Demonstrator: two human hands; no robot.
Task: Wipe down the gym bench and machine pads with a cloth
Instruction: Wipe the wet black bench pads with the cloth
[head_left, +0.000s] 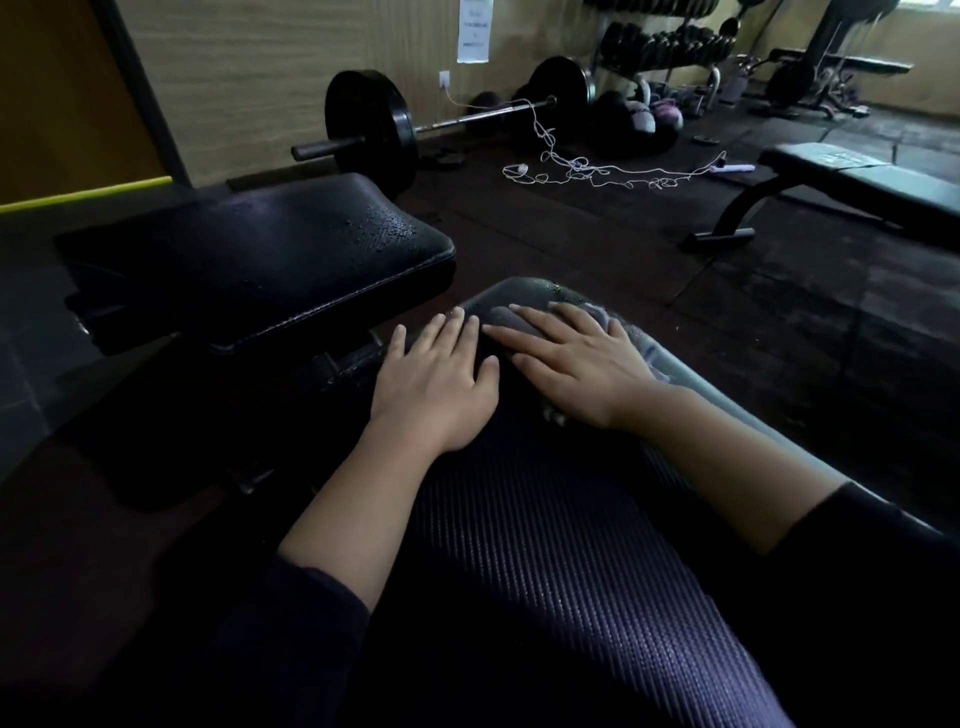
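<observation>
The right hand (582, 364) presses the cloth (524, 319) with flat fingers at the bench's (545, 571) far end, the left hand (441, 379) flat beside it, while the droplet-speckled pad (270, 254) seemingly awaits wiping.

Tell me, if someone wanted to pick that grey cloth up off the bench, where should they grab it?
Probably at the far right edge of the cloth, coming from above on the right. There the fabric bunches up past the fingertips of the right hand, which lies flat over the rest. The bench pad beneath is smooth, so a pinch grip on that raised fold should lift it.
</observation>
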